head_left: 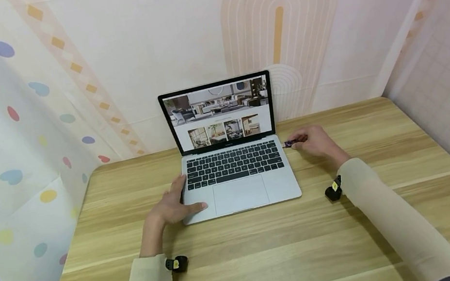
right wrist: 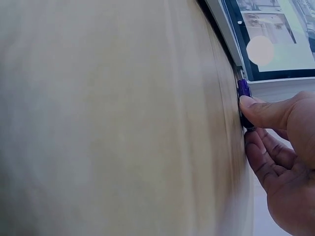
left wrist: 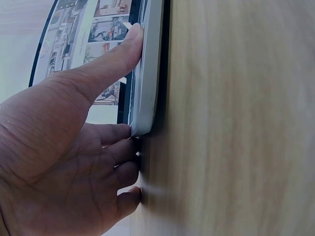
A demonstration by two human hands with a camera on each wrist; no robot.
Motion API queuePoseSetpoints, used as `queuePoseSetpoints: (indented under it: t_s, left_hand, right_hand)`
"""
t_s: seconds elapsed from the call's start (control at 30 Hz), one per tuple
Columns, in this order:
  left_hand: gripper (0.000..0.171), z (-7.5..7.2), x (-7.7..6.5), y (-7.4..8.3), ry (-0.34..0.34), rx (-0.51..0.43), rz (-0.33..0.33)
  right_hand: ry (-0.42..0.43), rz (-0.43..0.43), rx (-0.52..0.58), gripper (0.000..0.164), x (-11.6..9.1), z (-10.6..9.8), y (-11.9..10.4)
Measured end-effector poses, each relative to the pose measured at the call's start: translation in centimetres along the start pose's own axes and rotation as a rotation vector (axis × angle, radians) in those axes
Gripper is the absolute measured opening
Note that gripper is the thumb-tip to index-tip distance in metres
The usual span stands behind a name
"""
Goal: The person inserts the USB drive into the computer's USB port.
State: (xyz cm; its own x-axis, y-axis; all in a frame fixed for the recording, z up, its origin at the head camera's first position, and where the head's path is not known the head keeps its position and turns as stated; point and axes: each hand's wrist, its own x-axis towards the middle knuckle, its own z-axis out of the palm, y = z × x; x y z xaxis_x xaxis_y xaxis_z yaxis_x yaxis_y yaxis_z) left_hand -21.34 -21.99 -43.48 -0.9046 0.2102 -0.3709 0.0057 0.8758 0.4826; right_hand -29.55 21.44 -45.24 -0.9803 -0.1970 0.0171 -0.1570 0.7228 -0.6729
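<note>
An open silver laptop (head_left: 240, 194) stands with its lit screen facing me. My left hand (head_left: 173, 205) rests on its left front corner, the thumb lying straight over the palm rest and the fingers against the side edge. At the laptop's right side, my right hand (head_left: 315, 140) pinches a dark purple USB flash drive (right wrist: 243, 88) between thumb and fingers. The drive's metal plug points at the laptop's side edge, with its tip right at the edge. In the left wrist view the left fingertips (left wrist: 129, 196) meet the side of the laptop and the tabletop.
The laptop sits toward the back of a wood-grain table (head_left: 270, 261). Patterned curtain cloth (head_left: 127, 53) hangs close behind the table and at both sides. A small black camera is strapped to each wrist, over light sleeves.
</note>
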Motion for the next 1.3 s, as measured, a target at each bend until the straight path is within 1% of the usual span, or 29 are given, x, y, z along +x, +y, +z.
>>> queuePoseSetpoints:
  t_s: [0.3,0.53,0.67,0.87,1.07,1.3]
  left_hand:
    - [0.118,0.18,0.12,-0.14,-0.002,-0.002,-0.002]
    - [0.119,-0.02,0.06,-0.36,0.007,0.008,-0.013]
    - [0.120,-0.11,-0.01,-0.42,0.000,0.001,-0.010]
    - [0.120,-0.29,0.19,-0.36,0.010,-0.008,0.007]
    - [0.120,-0.14,0.36,-0.32,-0.009,-0.007,0.005]
    - [0.120,-0.07,0.32,-0.45,-0.006,-0.013,0.000]
  right_hand:
    - [-0.008,-0.004,0.006,0.023,-0.17,-0.02,0.09]
    - [-0.007,-0.012,0.016,0.024,0.10,-0.04,-0.05]
    - [-0.015,0.006,0.023,0.024,0.28,0.04,-0.10]
    - [0.006,0.010,0.020,0.024,0.52,-0.21,-0.19]
    - [0.001,0.018,0.016,0.024,0.43,-0.26,-0.11]
    - [-0.007,0.002,0.014,0.024,0.27,-0.09,-0.14]
